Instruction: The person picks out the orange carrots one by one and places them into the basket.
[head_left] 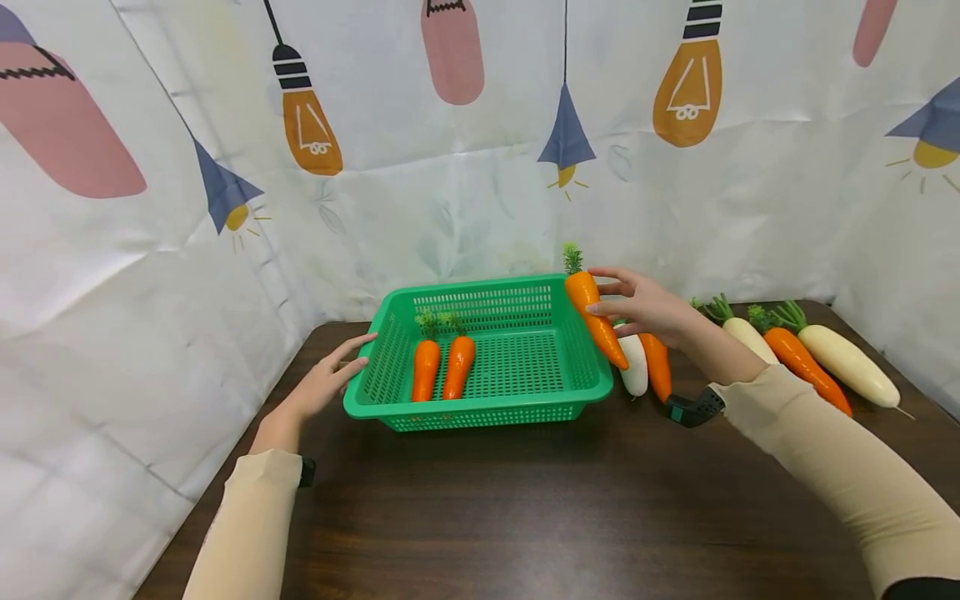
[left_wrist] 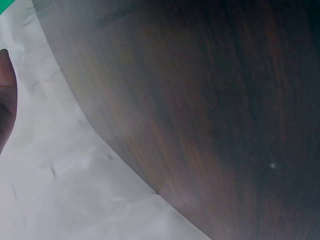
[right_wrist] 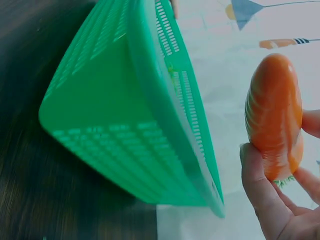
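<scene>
My right hand (head_left: pixel 637 307) pinches an orange carrot (head_left: pixel 596 317) with a green leafy top between thumb and fingers, above the right rim of a green plastic basket (head_left: pixel 480 408). In the right wrist view the carrot (right_wrist: pixel 272 107) shows its blunt tip, with the thumb and fingers around its body; the basket (right_wrist: pixel 95 95) is beside it, apart. Two carrots, one on the left (head_left: pixel 425 371) and one closer to the middle (head_left: pixel 459 367), lie side by side in the basket's left half. At the basket's left rim, my left hand (head_left: pixel 326 382) rests its extended fingers.
Right of the basket lie a white radish (head_left: pixel 634 367) and a carrot (head_left: pixel 657 371), partly behind my right hand. Farther right are another carrot (head_left: pixel 806 367) and two white radishes, one long (head_left: pixel 847 362) and one partly hidden (head_left: pixel 750 337). A patterned curtain (head_left: pixel 480 192) borders the dark table (head_left: pixel 480 517).
</scene>
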